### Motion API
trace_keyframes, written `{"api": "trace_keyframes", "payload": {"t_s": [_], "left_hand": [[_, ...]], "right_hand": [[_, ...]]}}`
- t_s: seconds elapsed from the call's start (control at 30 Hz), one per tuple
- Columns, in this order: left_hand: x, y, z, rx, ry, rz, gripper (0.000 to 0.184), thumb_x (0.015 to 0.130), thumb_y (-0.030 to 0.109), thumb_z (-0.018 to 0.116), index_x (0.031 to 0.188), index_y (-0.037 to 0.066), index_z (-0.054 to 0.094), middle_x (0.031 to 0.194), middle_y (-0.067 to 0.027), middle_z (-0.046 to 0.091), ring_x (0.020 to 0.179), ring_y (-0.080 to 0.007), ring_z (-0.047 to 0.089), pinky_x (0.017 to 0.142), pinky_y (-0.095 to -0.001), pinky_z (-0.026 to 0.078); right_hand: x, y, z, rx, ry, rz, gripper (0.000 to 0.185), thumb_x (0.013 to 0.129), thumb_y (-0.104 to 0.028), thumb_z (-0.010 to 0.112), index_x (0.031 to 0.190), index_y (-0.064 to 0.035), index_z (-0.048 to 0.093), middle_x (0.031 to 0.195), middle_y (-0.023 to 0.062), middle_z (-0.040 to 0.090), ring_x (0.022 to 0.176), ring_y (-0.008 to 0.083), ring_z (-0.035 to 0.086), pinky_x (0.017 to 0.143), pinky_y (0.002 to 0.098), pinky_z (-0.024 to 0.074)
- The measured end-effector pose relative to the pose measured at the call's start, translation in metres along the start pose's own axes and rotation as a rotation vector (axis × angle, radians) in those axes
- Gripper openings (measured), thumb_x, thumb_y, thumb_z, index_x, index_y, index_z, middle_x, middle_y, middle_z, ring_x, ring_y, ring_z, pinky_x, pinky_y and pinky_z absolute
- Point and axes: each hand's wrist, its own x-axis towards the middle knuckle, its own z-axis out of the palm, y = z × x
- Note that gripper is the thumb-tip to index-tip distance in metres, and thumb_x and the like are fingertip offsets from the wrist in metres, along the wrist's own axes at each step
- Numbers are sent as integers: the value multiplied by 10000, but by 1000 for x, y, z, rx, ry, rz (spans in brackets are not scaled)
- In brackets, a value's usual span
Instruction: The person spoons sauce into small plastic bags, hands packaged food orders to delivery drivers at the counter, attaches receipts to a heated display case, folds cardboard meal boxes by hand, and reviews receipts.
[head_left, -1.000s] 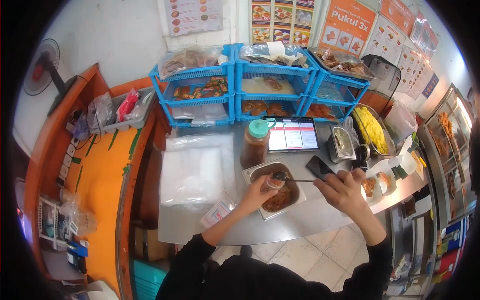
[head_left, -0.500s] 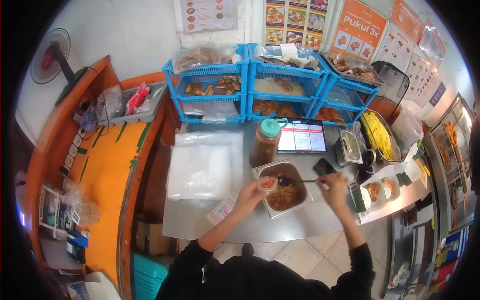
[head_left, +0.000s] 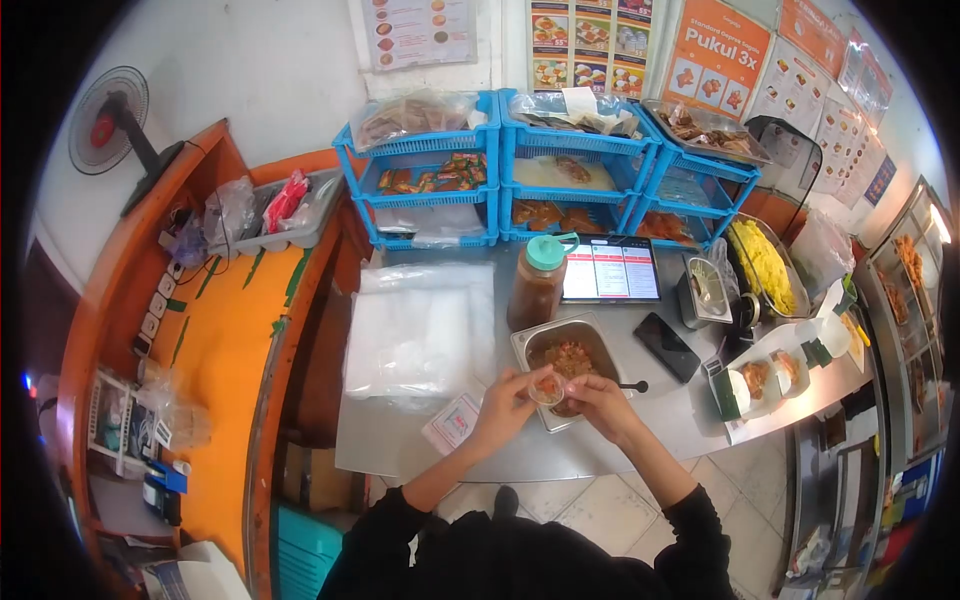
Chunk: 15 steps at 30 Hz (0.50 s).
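My left hand (head_left: pixel 506 405) grips a small clear plastic cup (head_left: pixel 547 389) with reddish-orange food in it, just above the front of a square metal container (head_left: pixel 603 340). On the cup's other side, the fingers of my right hand (head_left: pixel 598 403) pinch its rim; whether a lid is there I cannot tell. Chopped brownish relish (head_left: pixel 570 358) fills part of the container. A black spoon handle (head_left: pixel 634 387) sticks out over its right edge, the rest hidden behind my right hand. Behind the container stands a brown-filled bottle (head_left: pixel 537 285) with a turquoise lid.
White plastic bags (head_left: pixel 420 335) are stacked at left, with a printed card (head_left: pixel 452 424) in front. A tablet (head_left: pixel 610 270), a phone (head_left: pixel 667 347) and open food boxes (head_left: pixel 760 385) lie to the right. Blue tiered racks (head_left: pixel 425 175) line the back.
My right hand has let go of the spoon, which now rests in the container, and has moved left onto the cup. The cup has come slightly nearer to me.
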Motion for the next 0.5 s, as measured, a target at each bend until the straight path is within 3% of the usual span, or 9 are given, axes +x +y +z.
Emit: {"api": "trace_keyframes", "payload": {"t_s": [0.03, 0.1, 0.23, 0.33, 0.4, 0.43, 0.47, 0.5], "left_hand": [[0, -2, 1, 0, -2, 1, 410, 725, 5, 563, 1128, 65, 516, 1049, -83, 514, 915, -143, 505, 796, -242, 394], [0, -3, 2, -645, -105, -122, 412, 758, 45, 560, 1162, 71, 484, 982, -44, 512, 858, -115, 498, 736, -246, 407], [-3, 6, 2, -956, -14, -225, 400, 792, 72, 539, 1183, 72, 452, 911, -15, 517, 823, -94, 488, 705, -247, 406], [-5, -2, 5, -813, 33, -233, 379, 797, 50, 528, 1168, 74, 456, 886, -10, 534, 785, -97, 518, 674, -244, 426], [-9, -2, 9, -555, 92, -54, 389, 777, 39, 554, 1153, 79, 465, 851, -14, 543, 712, -104, 543, 612, -243, 435], [-13, 0, 11, -555, 91, -57, 389, 777, 39, 554, 1153, 79, 465, 851, -14, 543, 712, -104, 543, 612, -243, 435], [-17, 2, 13, -71, 213, 184, 421, 755, 21, 564, 1158, 83, 460, 855, -24, 551, 662, -110, 544, 591, -246, 438], [-19, 4, 15, 421, 322, 420, 453, 733, 3, 574, 1162, 87, 454, 860, -35, 559, 611, -115, 546, 570, -249, 441]], "right_hand": [[1, 3, -2, 105, -39, -2, 75, 792, -112, 565, 814, -41, 567, 742, 17, 562, 669, 97, 531, 680, 246, 440], [0, 4, -1, 213, -77, -4, 71, 791, -112, 565, 803, -42, 557, 738, 18, 559, 679, 98, 531, 685, 244, 440], [-6, 4, 8, 355, -41, 77, 70, 787, -87, 561, 832, -35, 546, 766, 22, 569, 712, 108, 533, 684, 237, 427], [-12, 6, 17, 347, -38, 95, 62, 782, -67, 556, 839, -46, 544, 770, 23, 577, 700, 109, 544, 663, 233, 433], [-14, 12, 18, 304, -5, 65, 60, 778, -61, 554, 836, -51, 544, 754, 22, 579, 671, 109, 551, 636, 229, 440], [-13, 20, 15, -108, 123, -195, 54, 773, -48, 546, 825, -48, 534, 717, 21, 575, 621, 113, 551, 588, 228, 444], [-13, 25, 14, -524, 248, -450, 50, 767, -36, 538, 814, -45, 525, 681, 21, 571, 570, 116, 551, 539, 228, 448], [-13, 24, 19, -523, 250, -447, 50, 767, -36, 538, 814, -45, 525, 681, 21, 571, 570, 116, 551, 539, 228, 448]]}}
